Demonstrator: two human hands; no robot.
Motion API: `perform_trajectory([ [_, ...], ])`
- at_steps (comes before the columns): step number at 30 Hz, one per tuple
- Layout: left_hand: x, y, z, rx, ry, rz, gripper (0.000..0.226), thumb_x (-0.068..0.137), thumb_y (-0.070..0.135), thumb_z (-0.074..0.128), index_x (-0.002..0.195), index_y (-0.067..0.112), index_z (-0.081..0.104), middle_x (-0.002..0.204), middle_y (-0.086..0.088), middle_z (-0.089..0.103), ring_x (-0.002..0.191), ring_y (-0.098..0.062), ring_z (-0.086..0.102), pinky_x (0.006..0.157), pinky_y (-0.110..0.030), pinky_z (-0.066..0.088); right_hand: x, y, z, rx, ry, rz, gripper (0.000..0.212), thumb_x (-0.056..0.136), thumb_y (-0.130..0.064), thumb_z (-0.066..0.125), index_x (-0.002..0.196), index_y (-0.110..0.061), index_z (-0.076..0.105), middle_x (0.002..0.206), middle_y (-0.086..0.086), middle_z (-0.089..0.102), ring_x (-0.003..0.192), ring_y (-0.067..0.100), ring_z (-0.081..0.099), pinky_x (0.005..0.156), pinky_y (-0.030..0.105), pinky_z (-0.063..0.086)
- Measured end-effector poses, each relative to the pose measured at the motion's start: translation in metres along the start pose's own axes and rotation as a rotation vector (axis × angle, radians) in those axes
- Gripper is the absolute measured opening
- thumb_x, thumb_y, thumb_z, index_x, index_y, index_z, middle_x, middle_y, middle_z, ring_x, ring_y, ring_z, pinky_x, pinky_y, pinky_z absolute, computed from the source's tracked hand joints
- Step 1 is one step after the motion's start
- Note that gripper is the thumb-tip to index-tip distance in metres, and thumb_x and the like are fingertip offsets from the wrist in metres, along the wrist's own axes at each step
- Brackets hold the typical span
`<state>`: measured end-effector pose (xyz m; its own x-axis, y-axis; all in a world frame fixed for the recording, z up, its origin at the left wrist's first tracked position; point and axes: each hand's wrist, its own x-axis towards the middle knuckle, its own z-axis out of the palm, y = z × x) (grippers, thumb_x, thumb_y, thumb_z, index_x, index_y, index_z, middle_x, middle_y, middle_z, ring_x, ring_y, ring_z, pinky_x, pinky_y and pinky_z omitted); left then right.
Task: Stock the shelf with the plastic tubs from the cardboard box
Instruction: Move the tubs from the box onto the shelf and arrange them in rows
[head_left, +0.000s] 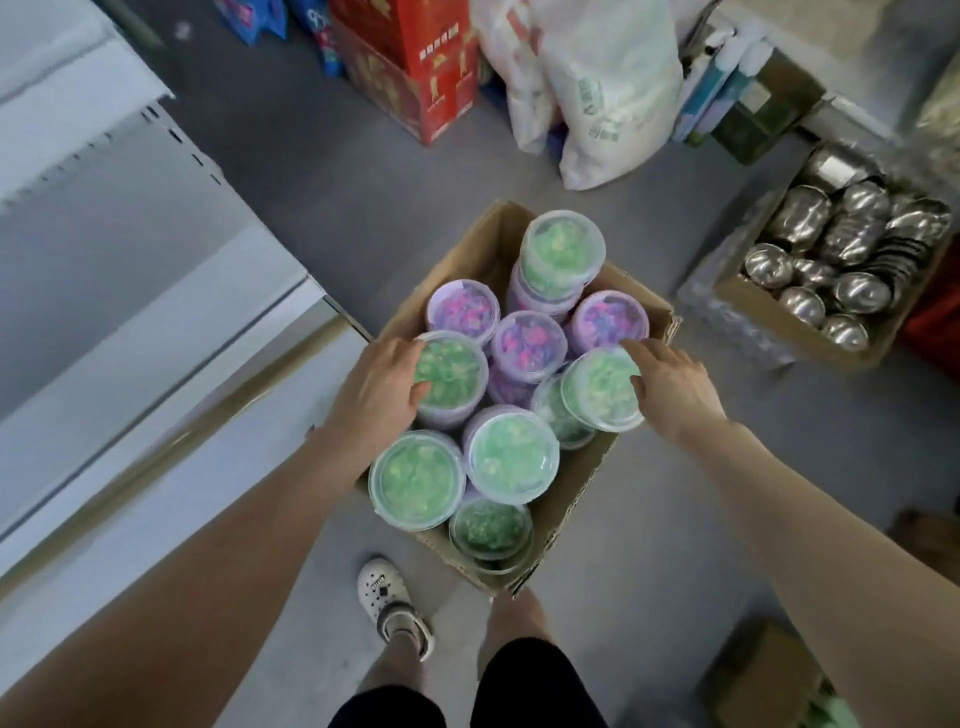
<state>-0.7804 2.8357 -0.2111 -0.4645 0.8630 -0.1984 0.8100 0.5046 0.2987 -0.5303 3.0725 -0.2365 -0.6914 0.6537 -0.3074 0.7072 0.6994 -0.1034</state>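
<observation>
Round clear-lidded plastic tubs (511, 452), green and purple, stand stacked in the brown cardboard box (574, 496) at frame centre, with the left hand (374, 387) and right hand (672, 389) each curled round a green-topped stack's rim; they look light, slick and wobbly, so grip the walls low.

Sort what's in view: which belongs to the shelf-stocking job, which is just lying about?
Job: cardboard box, plastic tubs, shelf, left hand gripping left green tub, right hand gripping right green tub.
Lying about: box of steel bowls, red cartons, white sacks.
</observation>
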Motion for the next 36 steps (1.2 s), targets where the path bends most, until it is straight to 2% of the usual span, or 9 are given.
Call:
perform_trajectory([
  [4,0.02,-0.001,0.022,0.012,-0.077,-0.151,0.053,0.087,0.023,0.062,0.133,0.005,0.046,0.125,-0.021,0.055,0.113,-0.038,0.05,0.098,-0.044,0.039,0.038,0.014,0.008,-0.053,-0.117,-0.055,0.057,0.091,-0.017,0.055,0.145,-0.022,0.037,0.144,0.009,0.045,0.123,0.037,0.048,0.101,0.043,0.038],
  [9,0.035,-0.003,0.037,-0.018,-0.091,-0.298,0.042,0.092,0.023,0.051,0.128,0.001,0.045,0.116,-0.026,0.057,0.102,-0.043,0.054,0.087,-0.048,0.045,0.068,0.015,0.009,-0.078,-0.227,-0.118,0.057,0.087,-0.011,0.049,0.142,-0.025,0.041,0.141,0.009,0.047,0.122,0.035,0.05,0.1,0.042,0.041],
  [17,0.033,0.0,0.031,-0.123,0.006,-0.307,0.024,0.095,0.017,0.046,0.113,0.009,0.06,0.104,-0.018,0.063,0.095,-0.037,0.058,0.08,-0.041,0.044,0.065,0.015,0.002,-0.132,-0.245,-0.182,0.041,0.095,-0.021,0.041,0.135,-0.025,0.049,0.133,0.008,0.051,0.118,0.033,0.051,0.097,0.042,0.044],
  [21,0.019,0.009,0.016,-0.167,0.076,-0.289,0.027,0.096,0.017,0.046,0.119,0.009,0.058,0.106,-0.018,0.061,0.096,-0.036,0.057,0.082,-0.042,0.043,0.05,0.005,-0.007,-0.19,-0.197,-0.157,0.038,0.095,-0.021,0.043,0.132,-0.024,0.051,0.128,0.007,0.054,0.117,0.032,0.053,0.097,0.041,0.042],
  [25,-0.008,0.005,-0.007,-0.168,0.118,-0.258,0.027,0.096,0.015,0.042,0.12,0.011,0.055,0.105,-0.018,0.058,0.096,-0.037,0.056,0.08,-0.043,0.044,0.029,-0.013,-0.025,-0.271,-0.047,-0.019,0.032,0.094,-0.02,0.042,0.122,-0.017,0.057,0.119,0.01,0.061,0.104,0.034,0.061,0.091,0.042,0.044],
  [29,-0.051,-0.002,-0.043,-0.159,0.184,-0.242,0.029,0.097,0.015,0.039,0.121,0.011,0.055,0.107,-0.016,0.059,0.098,-0.035,0.056,0.077,-0.037,0.041,0.0,-0.051,-0.056,-0.075,0.088,0.081,0.028,0.094,-0.016,0.042,0.112,-0.007,0.061,0.105,0.018,0.067,0.096,0.039,0.063,0.086,0.041,0.046],
  [32,-0.09,-0.012,-0.072,-0.134,0.235,-0.233,0.03,0.098,0.015,0.037,0.122,0.013,0.055,0.108,-0.016,0.058,0.099,-0.034,0.056,0.074,-0.034,0.036,-0.02,-0.093,-0.083,-0.054,0.118,0.054,0.028,0.095,-0.012,0.04,0.113,-0.004,0.06,0.104,0.022,0.065,0.095,0.04,0.062,0.077,0.043,0.051],
  [34,-0.118,-0.025,-0.09,-0.117,0.268,-0.228,0.03,0.098,0.017,0.037,0.12,0.014,0.057,0.105,-0.015,0.058,0.099,-0.035,0.056,0.073,-0.035,0.035,-0.032,-0.124,-0.1,-0.04,0.144,0.026,0.031,0.098,-0.013,0.035,0.115,-0.001,0.057,0.111,0.025,0.063,0.1,0.042,0.06,0.081,0.043,0.05],
  [36,-0.145,-0.04,-0.108,-0.078,0.296,-0.218,0.029,0.098,0.018,0.036,0.115,0.014,0.059,0.099,-0.015,0.057,0.094,-0.035,0.056,0.069,-0.034,0.033,-0.041,-0.153,-0.116,0.113,0.182,0.036,0.031,0.097,-0.017,0.037,0.118,-0.004,0.057,0.114,0.026,0.062,0.105,0.044,0.057,0.088,0.042,0.046],
])
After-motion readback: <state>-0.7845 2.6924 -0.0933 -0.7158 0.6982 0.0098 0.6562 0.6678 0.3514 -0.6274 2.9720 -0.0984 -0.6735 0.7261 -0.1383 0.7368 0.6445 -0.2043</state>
